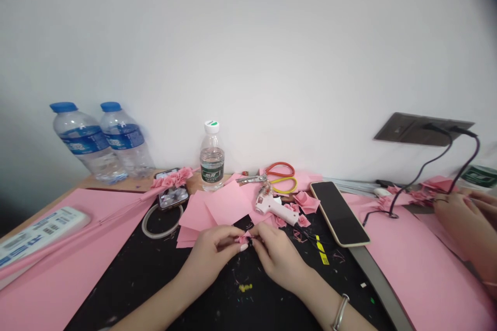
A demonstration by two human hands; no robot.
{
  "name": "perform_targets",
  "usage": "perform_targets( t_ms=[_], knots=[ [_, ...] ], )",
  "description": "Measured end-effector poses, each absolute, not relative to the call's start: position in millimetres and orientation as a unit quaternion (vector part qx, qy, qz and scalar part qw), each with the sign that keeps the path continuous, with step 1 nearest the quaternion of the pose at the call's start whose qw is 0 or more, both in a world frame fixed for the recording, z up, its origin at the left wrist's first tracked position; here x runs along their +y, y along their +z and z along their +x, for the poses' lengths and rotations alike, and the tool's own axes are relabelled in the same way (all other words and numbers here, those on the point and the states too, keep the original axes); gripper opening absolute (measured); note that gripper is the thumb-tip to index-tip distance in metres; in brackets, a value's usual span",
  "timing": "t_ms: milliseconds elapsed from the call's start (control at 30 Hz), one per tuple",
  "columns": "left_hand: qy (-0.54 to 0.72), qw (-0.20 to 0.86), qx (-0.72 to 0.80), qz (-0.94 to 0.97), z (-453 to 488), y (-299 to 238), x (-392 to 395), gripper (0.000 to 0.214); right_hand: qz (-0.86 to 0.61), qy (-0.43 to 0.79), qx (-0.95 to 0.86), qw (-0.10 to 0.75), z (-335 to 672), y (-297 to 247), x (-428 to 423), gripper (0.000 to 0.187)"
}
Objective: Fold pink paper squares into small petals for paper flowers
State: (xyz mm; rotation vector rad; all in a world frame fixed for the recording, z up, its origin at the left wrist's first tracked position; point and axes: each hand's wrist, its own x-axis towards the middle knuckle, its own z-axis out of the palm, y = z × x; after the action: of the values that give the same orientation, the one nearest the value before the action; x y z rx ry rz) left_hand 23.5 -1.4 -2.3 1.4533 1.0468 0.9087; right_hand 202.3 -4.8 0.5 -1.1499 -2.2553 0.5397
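Both forearms (151, 302) angle inward from the bottom of the view. The left hand (212, 253) and right hand (277, 258) sit close together at the centre, wrists slightly bent, their fingertips (235, 235) curled inward and pinching, almost meeting.

Site: a paper-craft workroom, with a work table set against a plain white wall (248, 46). Observed: the wooden tabletop (116, 182) is covered by a black work mat (349, 274) and pink paper sheets (419, 264). On it I record a hot glue gun (275, 208), scissors with red and yellow handles (279, 176) and pink paper roses (306, 201). Two black cables (430, 165) run down from a dark wall socket panel (423, 129). Plastic water bottles (87, 142) stand at the back. A second person's hands (466, 222) at the right edge show that I share this table.
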Motion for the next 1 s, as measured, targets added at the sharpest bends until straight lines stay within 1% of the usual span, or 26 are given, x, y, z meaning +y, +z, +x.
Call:
perform_targets(
  t_ms=[300,500,667,1000],
  knots=[
    [0.38,0.536,0.435,0.616,22.7,-3.3,-1.1,0.014,-0.426,0.205,-0.841,0.264,203.5,-0.9,-4.4,0.013],
    [0.377,0.53,0.441,0.618,23.0,-2.6,-2.3,0.015,-0.42,0.211,-0.838,0.277,203.1,2.0,-5.4,0.013],
    [0.37,0.525,0.439,0.627,23.8,-4.6,-2.2,0.015,-0.431,0.21,-0.834,0.273,202.6,2.5,-4.3,0.007],
    [0.36,0.519,0.44,0.638,22.8,-7.4,-0.4,0.015,-0.43,0.195,-0.842,0.26,202.6,2.3,-5.3,0.007]
  ],
)
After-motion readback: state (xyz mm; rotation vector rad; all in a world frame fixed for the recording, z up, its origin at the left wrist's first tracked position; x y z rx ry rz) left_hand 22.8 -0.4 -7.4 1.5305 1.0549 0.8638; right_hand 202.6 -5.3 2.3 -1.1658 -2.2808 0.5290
